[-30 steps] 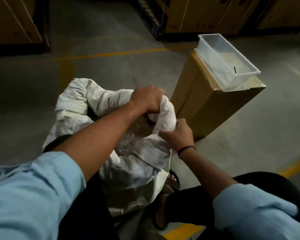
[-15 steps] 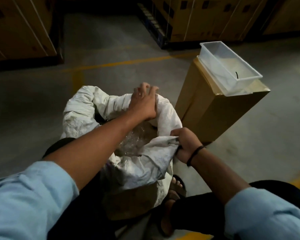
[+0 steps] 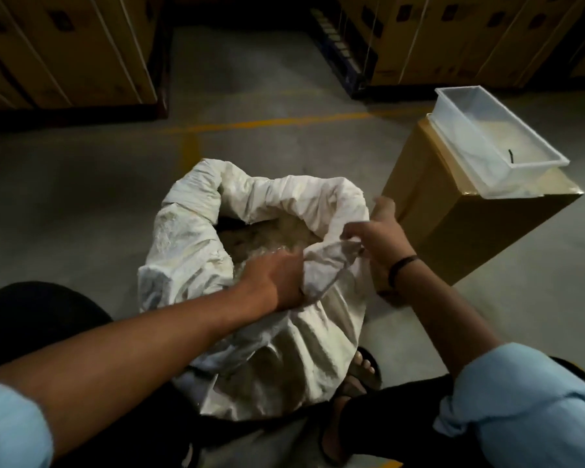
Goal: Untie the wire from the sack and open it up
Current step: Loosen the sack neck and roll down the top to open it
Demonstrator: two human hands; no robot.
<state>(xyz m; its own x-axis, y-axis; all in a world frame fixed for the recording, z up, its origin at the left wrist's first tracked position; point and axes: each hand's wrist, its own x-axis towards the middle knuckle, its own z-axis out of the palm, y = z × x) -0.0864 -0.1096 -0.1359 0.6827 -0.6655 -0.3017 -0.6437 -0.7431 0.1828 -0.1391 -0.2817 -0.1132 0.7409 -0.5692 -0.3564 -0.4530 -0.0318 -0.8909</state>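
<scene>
A white woven sack (image 3: 190, 251) stands on the floor between my knees, its mouth wide open and its rim rolled outward. Clear crinkled plastic shows inside. My left hand (image 3: 277, 282) grips the near edge of the rim. At the right side of the rim, my right hand (image 3: 375, 238) pinches a fold of the fabric. A short black wire (image 3: 510, 156) lies in the clear plastic bin (image 3: 460, 109), away from the sack.
The bin sits on top of a tall brown cardboard box (image 3: 460, 238) just right of the sack. Stacked cartons (image 3: 65, 49) line the back on both sides of an aisle. A yellow floor line (image 3: 271, 122) runs beyond the sack. My sandalled foot (image 3: 358, 376) rests beside it.
My left hand moved from the far rim to the near edge of the sack. The mouth is spread wider and the contents show more. My right hand stayed at the right rim.
</scene>
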